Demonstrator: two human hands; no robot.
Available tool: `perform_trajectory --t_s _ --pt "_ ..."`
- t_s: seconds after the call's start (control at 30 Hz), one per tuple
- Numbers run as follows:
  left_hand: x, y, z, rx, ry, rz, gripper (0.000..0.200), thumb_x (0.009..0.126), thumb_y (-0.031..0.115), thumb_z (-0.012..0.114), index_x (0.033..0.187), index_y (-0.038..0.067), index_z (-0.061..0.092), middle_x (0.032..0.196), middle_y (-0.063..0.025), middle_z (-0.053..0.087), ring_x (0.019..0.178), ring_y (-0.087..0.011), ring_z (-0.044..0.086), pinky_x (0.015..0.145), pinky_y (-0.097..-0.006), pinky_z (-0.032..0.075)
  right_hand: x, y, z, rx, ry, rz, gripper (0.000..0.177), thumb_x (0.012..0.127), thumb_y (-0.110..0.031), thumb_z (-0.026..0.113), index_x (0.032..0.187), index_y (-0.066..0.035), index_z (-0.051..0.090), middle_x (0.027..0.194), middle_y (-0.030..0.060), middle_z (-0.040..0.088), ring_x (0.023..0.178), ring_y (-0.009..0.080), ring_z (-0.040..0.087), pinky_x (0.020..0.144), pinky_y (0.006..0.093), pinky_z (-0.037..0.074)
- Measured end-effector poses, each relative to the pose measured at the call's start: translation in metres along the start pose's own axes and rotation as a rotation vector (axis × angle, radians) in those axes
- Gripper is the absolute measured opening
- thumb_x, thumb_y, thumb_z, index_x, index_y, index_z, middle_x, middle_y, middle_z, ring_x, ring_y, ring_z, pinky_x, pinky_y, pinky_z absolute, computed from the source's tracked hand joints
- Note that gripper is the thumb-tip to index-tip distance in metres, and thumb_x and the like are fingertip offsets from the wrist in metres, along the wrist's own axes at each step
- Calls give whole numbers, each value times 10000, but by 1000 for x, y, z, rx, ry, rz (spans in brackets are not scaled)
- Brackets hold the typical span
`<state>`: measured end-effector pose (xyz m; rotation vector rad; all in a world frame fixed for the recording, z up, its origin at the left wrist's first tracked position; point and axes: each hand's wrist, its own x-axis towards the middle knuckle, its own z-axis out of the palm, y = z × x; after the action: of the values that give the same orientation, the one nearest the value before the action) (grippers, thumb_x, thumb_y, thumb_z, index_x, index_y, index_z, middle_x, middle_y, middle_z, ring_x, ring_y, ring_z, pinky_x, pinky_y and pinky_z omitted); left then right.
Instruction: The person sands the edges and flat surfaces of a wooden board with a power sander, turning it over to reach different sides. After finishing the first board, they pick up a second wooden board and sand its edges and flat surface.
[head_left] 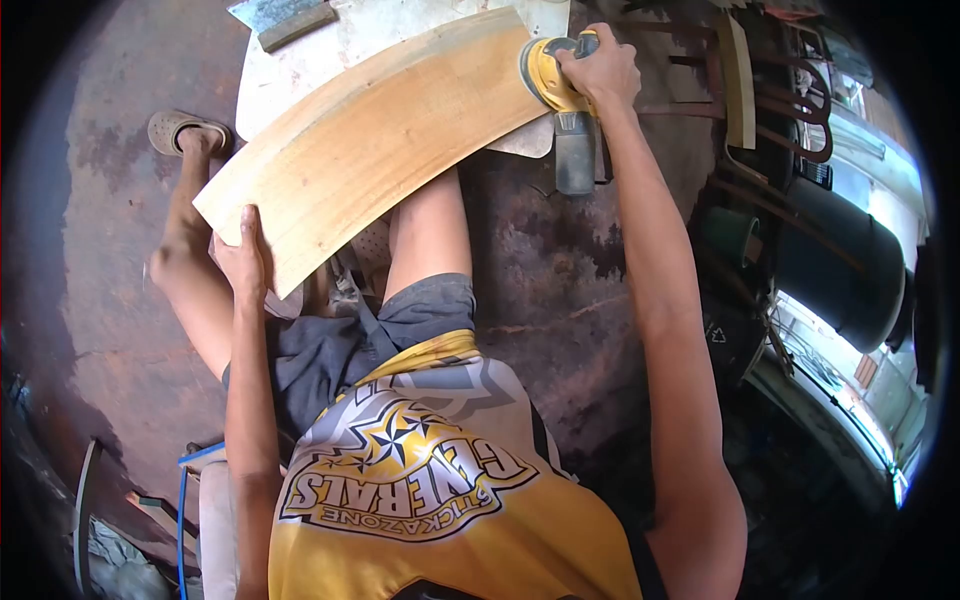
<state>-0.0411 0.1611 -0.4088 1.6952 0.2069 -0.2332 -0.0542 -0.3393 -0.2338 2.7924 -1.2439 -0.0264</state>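
A curved wooden board (370, 140) lies slantwise in front of me, its far end over a white tabletop (300, 75) and its near end above my lap. My left hand (242, 255) grips the near left end, with the thumb on the upper face and the fingers hidden beneath. My right hand (603, 72) is wrapped round the top of a yellow and black orbital sander (552, 75) at the board's far right end. The sander's disc is at the board's edge; its grey dust canister (574, 160) hangs towards me.
A block with a grey-blue top (290, 22) sits on the tabletop's far left. To the right are a large dark drum (840, 262), a green bucket (728, 235), an upright wooden strip (738, 85) and curved metal bars (800, 105). A blue-edged frame (183, 510) stands at lower left.
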Motion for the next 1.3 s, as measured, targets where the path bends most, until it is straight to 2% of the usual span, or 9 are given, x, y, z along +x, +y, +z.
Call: perform_trajectory --t_s 0.33,0.7,0.77,0.83,0.9,1.03,1.1,1.2,1.3 --pt "-1 -2 -4 24 -22 -46 484 967 305 723 1220 -95 625 1148 -146 710 1048 -189 656 953 -325 494 2 30 0 -11 -35 77 625 748 -463 772 1315 -282 582 1295 198 561 1137 422 633 952 509 524" --pt "3 -2 -3 -41 -25 -83 553 964 309 724 1295 -108 577 1240 -168 678 1135 -210 636 995 -328 478 -49 -7 -10 6 17 -92 646 705 -525 832 1259 -263 631 1199 210 607 1081 420 651 927 490 541" --pt "1 3 -1 27 1 -84 536 962 293 725 1294 -102 584 1248 -162 677 1143 -203 633 997 -325 477 -52 -18 -23 83 51 -89 578 762 -359 827 1266 -159 627 1169 213 600 1071 425 629 904 503 533" --pt "2 8 -2 88 39 -91 519 959 277 726 1293 -96 591 1257 -156 677 1151 -196 630 999 -322 476 -54 -21 -18 73 37 -94 578 750 -373 836 1237 -153 614 1155 212 597 1061 425 633 902 497 532" --pt "2 4 -1 51 10 -87 493 954 256 727 1288 -85 604 1250 -147 685 1139 -187 638 988 -318 482 -58 -20 0 2 79 -192 653 704 -534 830 1263 -258 637 1214 213 605 1088 417 651 930 492 541" --pt "5 -4 -4 86 9 -64 451 941 271 740 1213 -77 651 1142 -133 727 1039 -172 674 938 -308 507 -69 -32 -2 -25 119 -204 663 698 -538 832 1261 -244 640 1212 215 607 1097 414 649 927 495 542" --pt "5 -3 -3 89 27 -44 444 933 289 751 1184 -67 667 1119 -126 735 1014 -162 679 925 -301 511 -66 -39 -21 60 61 -139 590 742 -382 845 1237 -163 609 1149 210 598 1067 415 636 905 486 533" --pt "4 1 1 38 45 -106 470 928 317 759 1183 -66 663 1115 -125 734 1012 -162 680 919 -301 512 -52 -35 -18 49 53 -145 615 742 -385 849 1257 -154 605 1157 205 600 1077 416 635 909 486 533" --pt "1 13 3 59 56 -133 461 930 313 757 1180 -63 662 1104 -124 734 1008 -167 680 920 -307 512 -53 -25 4 4 124 -223 642 693 -533 839 1236 -249 645 1175 199 616 1071 411 654 910 491 546"
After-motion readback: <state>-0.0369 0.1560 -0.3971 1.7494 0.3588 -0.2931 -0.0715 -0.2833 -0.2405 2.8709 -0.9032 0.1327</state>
